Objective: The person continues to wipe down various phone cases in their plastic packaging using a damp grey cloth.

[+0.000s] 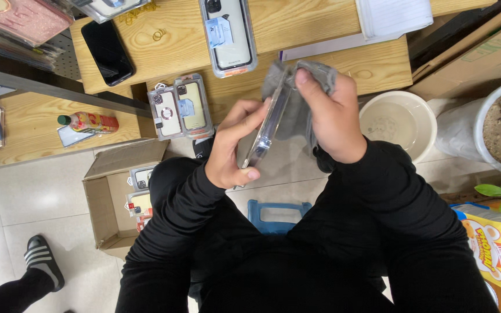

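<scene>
At the centre of the head view, our left hand [233, 148] grips a clear, glossy plastic phone case [269, 124] edge-on, thumb clamped near its lower end and fingers [249, 113] curled along its back. Our right hand [331, 119] presses a crumpled grey cloth [305, 98] against the case's far side, fingers closed into the fabric and thumb lying along the top edge. The case hangs in the air above our lap, between both black sleeves, just short of the pale wooden counter [378, 64] at twelve o'clock. We judge the step in hand to be wiping the case clean, with the cloth working its upper half; a further pass would seem to call for a steady left grip while the cloth slides toward the lower end, or a turn of the case to reach its other face. On the counter at eleven o'clock lies a boxed clear phone case [227, 36], and at ten o'clock a black smartphone [107, 52] lies face up. Two more packaged cases [180, 106] overhang the counter edge at nine o'clock. Below them, at eight o'clock, an open brown cardboard box [111, 200] on the tiled floor holds further packs. A round white basin [398, 122] sits at three o'clock.
</scene>
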